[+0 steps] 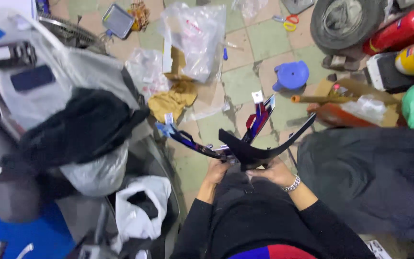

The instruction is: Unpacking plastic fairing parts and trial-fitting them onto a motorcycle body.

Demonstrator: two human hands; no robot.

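Note:
A curved black plastic panel (259, 151) with blue and red trim pieces (259, 117) is held over my lap. My left hand (218, 169) grips its lower left side, beside a blue strip (183, 136) that juts out to the left. Clasping the panel's underside near the middle is my right hand (275, 171), which wears a silver bracelet (292, 184). Both arms are in black sleeves.
Tiled floor (245, 81) ahead holds plastic bags (195, 36), a yellow cloth (171, 101), a blue stool (291, 76), scissors (286, 21) and a tyre (346, 21). A dark seat (374, 177) lies at right. A black cloth over bags (80, 129) sits at left.

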